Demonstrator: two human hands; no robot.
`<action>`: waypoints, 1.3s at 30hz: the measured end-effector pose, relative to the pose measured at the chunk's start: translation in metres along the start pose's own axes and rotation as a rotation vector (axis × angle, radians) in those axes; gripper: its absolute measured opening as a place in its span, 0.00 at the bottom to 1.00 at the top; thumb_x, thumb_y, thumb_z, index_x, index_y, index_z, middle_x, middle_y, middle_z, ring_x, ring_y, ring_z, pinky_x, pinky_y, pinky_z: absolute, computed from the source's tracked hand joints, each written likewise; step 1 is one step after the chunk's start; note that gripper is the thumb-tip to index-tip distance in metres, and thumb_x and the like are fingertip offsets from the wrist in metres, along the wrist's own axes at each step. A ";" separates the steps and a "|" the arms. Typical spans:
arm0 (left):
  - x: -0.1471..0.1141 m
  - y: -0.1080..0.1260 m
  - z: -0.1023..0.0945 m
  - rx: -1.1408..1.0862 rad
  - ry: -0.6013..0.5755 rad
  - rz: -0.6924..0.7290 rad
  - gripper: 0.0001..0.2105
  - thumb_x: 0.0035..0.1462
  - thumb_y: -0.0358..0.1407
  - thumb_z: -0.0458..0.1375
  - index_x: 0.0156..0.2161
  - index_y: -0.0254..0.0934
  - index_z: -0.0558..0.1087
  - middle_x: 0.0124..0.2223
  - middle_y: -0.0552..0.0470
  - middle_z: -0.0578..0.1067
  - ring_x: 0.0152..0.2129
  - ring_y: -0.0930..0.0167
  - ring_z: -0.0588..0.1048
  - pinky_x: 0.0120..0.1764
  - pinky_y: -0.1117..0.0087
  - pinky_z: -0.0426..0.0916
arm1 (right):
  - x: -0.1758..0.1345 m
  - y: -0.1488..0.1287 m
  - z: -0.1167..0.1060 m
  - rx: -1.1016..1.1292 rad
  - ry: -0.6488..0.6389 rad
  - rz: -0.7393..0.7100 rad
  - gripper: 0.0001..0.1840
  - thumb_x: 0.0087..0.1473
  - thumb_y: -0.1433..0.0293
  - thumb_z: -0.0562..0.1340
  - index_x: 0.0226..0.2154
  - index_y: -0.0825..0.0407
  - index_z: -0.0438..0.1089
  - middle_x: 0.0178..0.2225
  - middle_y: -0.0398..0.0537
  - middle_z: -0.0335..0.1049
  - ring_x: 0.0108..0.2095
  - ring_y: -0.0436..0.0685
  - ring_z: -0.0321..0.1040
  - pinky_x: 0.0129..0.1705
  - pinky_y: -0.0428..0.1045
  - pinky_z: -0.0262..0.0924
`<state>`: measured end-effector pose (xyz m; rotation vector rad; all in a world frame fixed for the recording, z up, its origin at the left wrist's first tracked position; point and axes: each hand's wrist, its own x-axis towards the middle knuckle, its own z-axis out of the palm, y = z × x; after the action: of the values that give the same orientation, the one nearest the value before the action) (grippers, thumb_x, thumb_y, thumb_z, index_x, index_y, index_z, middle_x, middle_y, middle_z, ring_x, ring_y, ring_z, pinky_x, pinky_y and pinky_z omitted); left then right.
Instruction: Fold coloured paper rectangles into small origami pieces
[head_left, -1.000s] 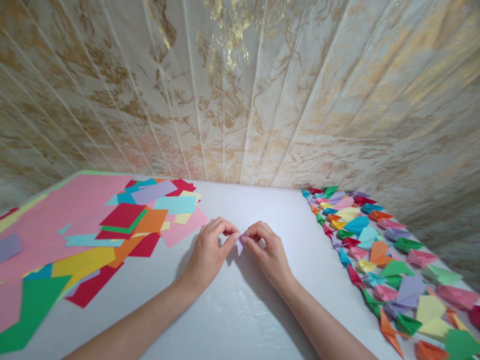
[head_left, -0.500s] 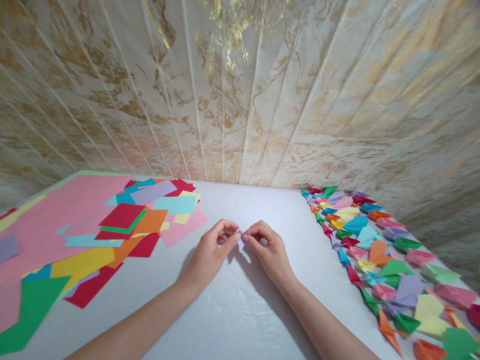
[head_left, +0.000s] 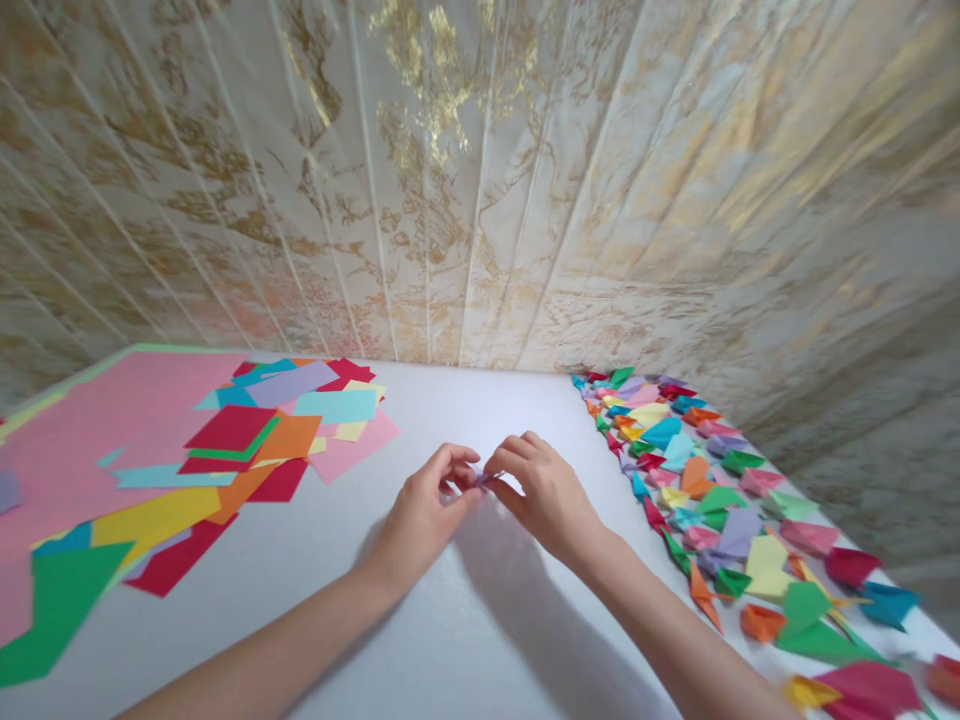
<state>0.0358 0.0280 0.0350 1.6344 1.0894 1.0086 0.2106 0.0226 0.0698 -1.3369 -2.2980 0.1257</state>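
Observation:
Between my two hands is a small folded piece of purple paper (head_left: 487, 479), mostly covered by fingertips. My left hand (head_left: 431, 510) pinches its left side between thumb and fingers. From the right, my right hand (head_left: 541, 492) grips the other side, its fingers curled over the top. Both hands are held just above the white table (head_left: 420, 640), near its middle. How the paper is folded cannot be made out.
Flat coloured paper sheets lie in a loose pile at left, with a red sheet (head_left: 231, 430) and a large pink sheet (head_left: 150, 400) among them. Rows of folded paper pieces (head_left: 694, 475) line the right side. A patterned gold-and-white curtain (head_left: 450, 200) hangs behind the table.
My right hand has risen and turned over the purple paper, hiding more of it. My left hand stays nearly in place. The view has shifted slightly right.

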 end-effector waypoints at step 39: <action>-0.069 0.003 -0.015 0.183 -0.269 -0.055 0.07 0.59 0.29 0.51 0.40 0.42 0.69 0.42 0.54 0.74 0.39 0.70 0.74 0.44 0.69 0.68 | -0.092 -0.008 -0.054 -0.090 0.159 -0.011 0.20 0.55 0.81 0.54 0.45 0.46 0.70 0.41 0.51 0.70 0.43 0.61 0.67 0.42 0.53 0.64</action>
<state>0.0036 -0.0344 0.0322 1.8155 1.0601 0.6457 0.2659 -0.0668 0.0870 -1.3271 -2.1996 -0.0855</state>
